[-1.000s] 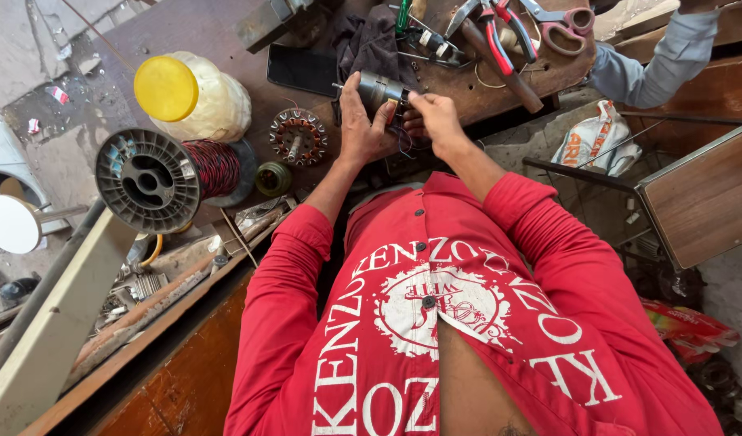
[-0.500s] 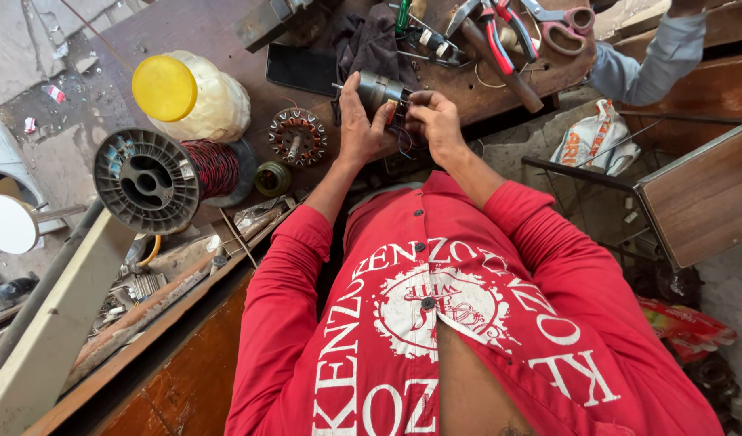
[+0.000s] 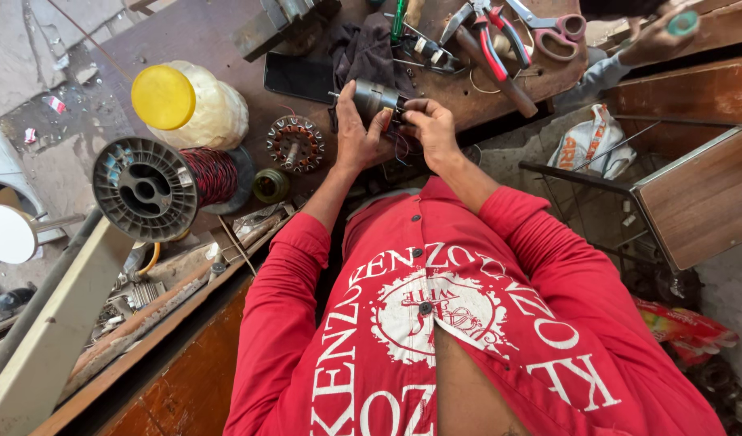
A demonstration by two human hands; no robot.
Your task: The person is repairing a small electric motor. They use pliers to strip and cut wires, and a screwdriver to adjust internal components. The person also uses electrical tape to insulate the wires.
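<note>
Small motor (image 3: 372, 98) half hidden, gripped by left hand (image 3: 356, 133), right hand (image 3: 430, 129) pinching its barely visible wires

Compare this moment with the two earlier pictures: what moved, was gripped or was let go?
Almost nothing changed. The left hand and right hand keep holding the small grey motor over the workbench, with at most a slight finger shift at its wires. Nothing was picked up or released. The wire spool, yellow-lidded jar and copper-wound stator lie where they were.
</note>
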